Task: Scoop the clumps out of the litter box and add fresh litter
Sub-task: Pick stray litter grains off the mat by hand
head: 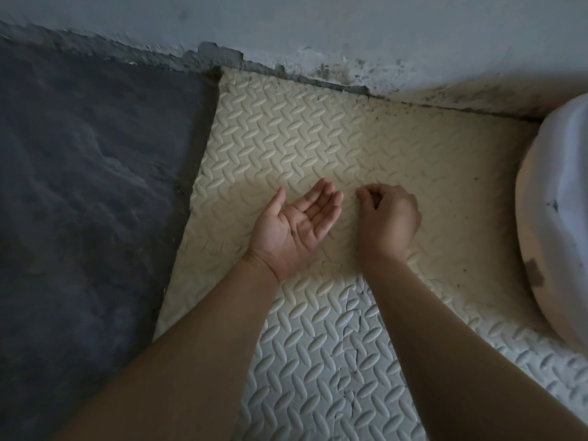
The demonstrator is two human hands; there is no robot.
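A person is kneeling over a ridged foam mat (302, 128), both bare forearms reaching toward the middle of it. The left hand (302, 218) is lying palm up just above the mat, fingers loosely cupped and spread open, holding nothing but a small dark speck (293, 231) sitting on the palm. The right hand (386, 221) is hovering just beside it, knuckles up, fingers curling in and the thumb and forefinger tips meeting close to the mat (whether a grain is being pinched between them cannot be told). A white rounded tub (553, 218) is sitting at the mat's right edge, cut by the frame so its inside is not showing, a dark smudge marking its lower side. Dark grit (445, 100) is lying scattered along the mat's far edge, where it is meeting a flaking pale wall (318, 27). Bare grey floor (79, 186) is running along the mat's left edge.
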